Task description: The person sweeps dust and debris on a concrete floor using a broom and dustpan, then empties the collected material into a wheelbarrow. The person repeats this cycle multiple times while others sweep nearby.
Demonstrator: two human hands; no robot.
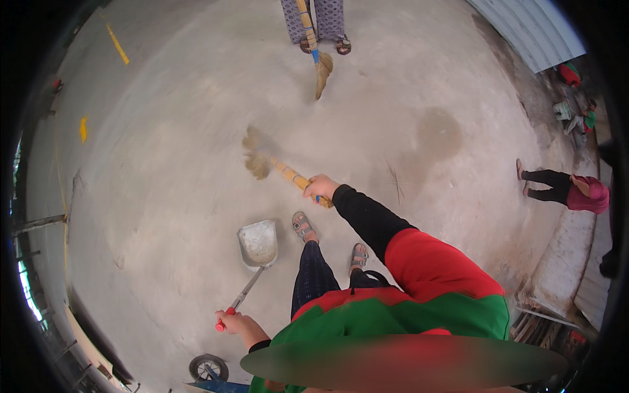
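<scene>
My right hand (321, 188) is closed round the yellow handle of a short broom (285, 171). The broom points ahead and to the left, and its spread bristles lie at the floor, slightly blurred. Down on the left, my left hand (240, 325) grips the red end of a long-handled dustpan (257, 243). The grey metal pan sits on or just above the floor beside my left foot, with some pale dust in it. The broom's bristles are well ahead of the pan and apart from it.
Opposite me a person in patterned trousers (331, 18) stands by a second broom (324, 72). Another person (567, 189) stands at the right. A wheel (208, 368) is at the lower left. A few thin twigs (394, 178) and a damp patch (439, 134) mark the concrete floor.
</scene>
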